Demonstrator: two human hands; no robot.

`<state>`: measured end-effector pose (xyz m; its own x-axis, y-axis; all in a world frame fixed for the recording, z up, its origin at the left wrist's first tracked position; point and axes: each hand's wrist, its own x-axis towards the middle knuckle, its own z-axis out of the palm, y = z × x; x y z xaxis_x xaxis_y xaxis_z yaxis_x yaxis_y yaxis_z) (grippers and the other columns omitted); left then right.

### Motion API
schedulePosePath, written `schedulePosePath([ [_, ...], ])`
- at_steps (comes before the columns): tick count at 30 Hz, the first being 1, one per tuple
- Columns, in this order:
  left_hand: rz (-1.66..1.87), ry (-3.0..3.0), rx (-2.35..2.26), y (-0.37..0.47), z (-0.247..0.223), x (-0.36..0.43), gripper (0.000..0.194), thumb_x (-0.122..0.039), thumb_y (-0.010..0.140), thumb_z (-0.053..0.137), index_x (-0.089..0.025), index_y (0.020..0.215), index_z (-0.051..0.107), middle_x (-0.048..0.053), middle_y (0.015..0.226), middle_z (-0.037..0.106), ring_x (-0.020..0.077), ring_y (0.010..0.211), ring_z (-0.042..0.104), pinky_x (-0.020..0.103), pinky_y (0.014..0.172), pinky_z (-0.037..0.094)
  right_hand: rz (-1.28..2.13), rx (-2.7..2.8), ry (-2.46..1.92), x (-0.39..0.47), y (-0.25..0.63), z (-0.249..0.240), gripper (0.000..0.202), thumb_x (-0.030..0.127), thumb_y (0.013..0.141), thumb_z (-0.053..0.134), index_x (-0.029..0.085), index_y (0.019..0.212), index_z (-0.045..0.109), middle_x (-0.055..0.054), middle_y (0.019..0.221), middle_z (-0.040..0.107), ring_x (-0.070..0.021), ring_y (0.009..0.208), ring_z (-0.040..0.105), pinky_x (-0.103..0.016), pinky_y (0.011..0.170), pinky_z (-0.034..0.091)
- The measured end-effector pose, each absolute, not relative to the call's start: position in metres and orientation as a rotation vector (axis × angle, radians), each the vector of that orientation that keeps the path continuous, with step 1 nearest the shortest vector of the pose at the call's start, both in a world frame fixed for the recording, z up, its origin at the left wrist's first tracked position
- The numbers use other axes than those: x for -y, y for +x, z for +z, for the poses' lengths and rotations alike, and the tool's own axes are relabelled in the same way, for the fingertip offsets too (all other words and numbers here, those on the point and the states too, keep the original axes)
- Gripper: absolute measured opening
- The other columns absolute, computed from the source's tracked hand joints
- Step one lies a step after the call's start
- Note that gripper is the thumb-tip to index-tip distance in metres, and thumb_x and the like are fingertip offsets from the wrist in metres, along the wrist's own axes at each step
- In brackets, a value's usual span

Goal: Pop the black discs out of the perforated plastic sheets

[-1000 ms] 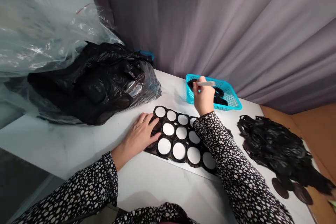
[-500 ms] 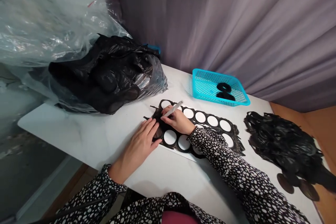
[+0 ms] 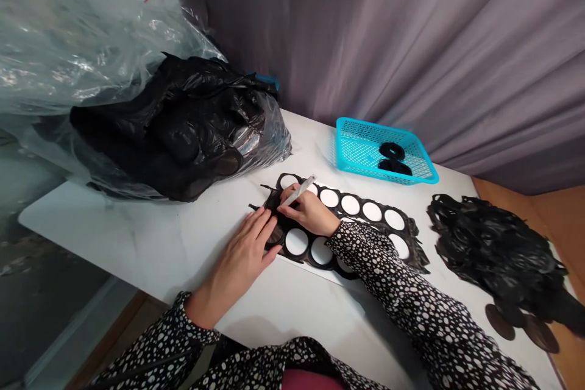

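A black sheet [image 3: 308, 259] with two rows of round holes lies on the white table, and white shows through most holes. My left hand [image 3: 247, 244] rests flat at its left end, fingers spread, beside a dark disc [image 3: 275, 234] that fills one hole. In my right hand [image 3: 308, 210] is a slim whitish tool [image 3: 301, 187], pinched between thumb and fingers and slanting up to the right. Its lower tip is hidden at my fingers over the dark upper left part of the sheet.
A clear bag of black material [image 3: 192, 128] stands at the left. Behind the sheet, a blue basket [image 3: 365, 172] holds black rings [image 3: 392, 150]. Black scraps [image 3: 498, 250] are heaped at the right, with dark discs [image 3: 499, 322] near them. A grey curtain [image 3: 365, 42] hangs behind.
The camera view has shifted slightly. My right hand and the tool have moved a very little to the left; my left hand stays in place on the sheet.
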<state>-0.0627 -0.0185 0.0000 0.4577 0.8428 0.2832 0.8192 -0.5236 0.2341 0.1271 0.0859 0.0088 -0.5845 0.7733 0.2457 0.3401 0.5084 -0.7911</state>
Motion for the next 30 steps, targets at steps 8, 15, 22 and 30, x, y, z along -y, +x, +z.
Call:
schedulePosePath([
  [8,0.59,2.635,-1.506,-0.062,-0.004,0.018,0.041,-0.034,0.098,0.049,-0.009,0.131,0.052,0.019,0.138,0.054,0.0311,0.135,0.046,0.05,0.113,0.041,0.575,2.337,-0.975,-0.059,0.12,0.003,0.008,0.017,0.093,0.053,0.018,0.087,0.058,-0.011,0.105,0.058,-0.0216,0.096,0.053,-0.035,0.087,0.048],
  [15,0.569,2.65,-1.509,-0.063,-0.003,0.019,0.044,-0.034,0.098,0.049,-0.011,0.136,0.049,0.017,0.143,0.05,0.0299,0.137,0.044,0.048,0.114,0.039,0.503,2.132,-1.21,-0.081,0.128,-0.001,0.014,0.014,0.091,0.046,0.021,0.08,0.051,-0.004,0.079,0.059,-0.0197,0.074,0.051,-0.03,0.071,0.043],
  [22,0.639,2.591,-1.501,-0.063,0.007,0.021,0.046,-0.033,0.098,0.05,-0.012,0.139,0.046,0.016,0.146,0.046,0.0294,0.137,0.043,0.049,0.114,0.038,0.461,1.502,-1.543,-0.13,0.176,0.032,0.026,0.026,0.087,0.051,0.023,0.064,0.038,0.004,0.055,0.043,-0.0147,0.055,0.039,-0.028,0.059,0.03],
  [30,0.702,2.561,-1.534,-0.071,0.012,0.067,0.031,-0.03,0.097,0.053,-0.014,0.124,0.057,0.013,0.126,0.061,0.0286,0.123,0.055,0.048,0.107,0.047,0.657,2.219,-1.038,-0.039,0.116,0.029,0.016,0.017,0.094,0.045,0.022,0.079,0.046,-0.004,0.081,0.056,-0.0182,0.075,0.052,-0.029,0.068,0.041],
])
